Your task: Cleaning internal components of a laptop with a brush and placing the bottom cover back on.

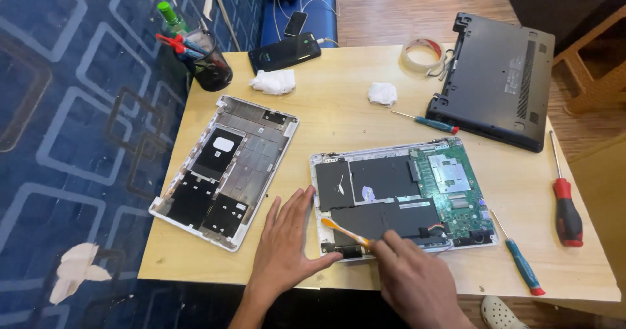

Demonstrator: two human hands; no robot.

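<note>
Two bare hands work at the near edge of the counter: the left hand lies flat and open, fingers spread, its fingertips against the near left corner of the opened laptop base, gripping nothing; the right hand is closed around an orange brush whose tip rests on the black panel inside the base. Judging from this, the step in hand is brushing the laptop's insides while the other hand steadies the case; the stroke seems to call for a light touch near the green circuit board. A detached bottom cover lies just left. Both forearms are cut off by the frame, the brush's bristles are too small to make out, and its handle end is hidden in the fist
</note>
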